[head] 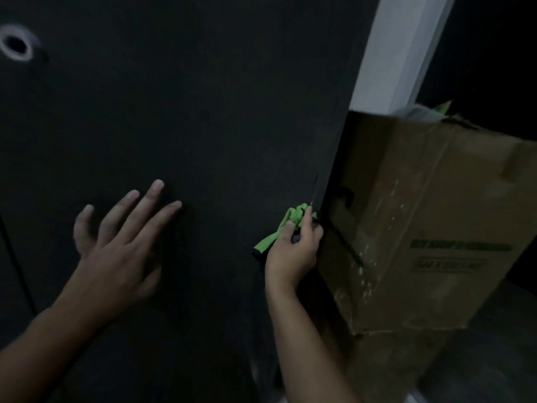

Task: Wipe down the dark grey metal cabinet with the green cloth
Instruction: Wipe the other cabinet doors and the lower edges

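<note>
The dark grey metal cabinet (203,112) fills the left and middle of the view, its flat front facing me. My left hand (122,237) lies flat against that front with fingers spread and straight. My right hand (296,251) grips the bunched green cloth (287,222) and holds it against the cabinet's right edge, low down. Part of the cloth hangs out below my thumb; the rest is hidden inside my fingers.
A round hole with a pale rim (16,46) sits in the cabinet front at upper left. A worn cardboard box (421,222) stands tight against the cabinet's right side. A white post (398,50) rises behind the box. Grey floor (479,359) shows at lower right.
</note>
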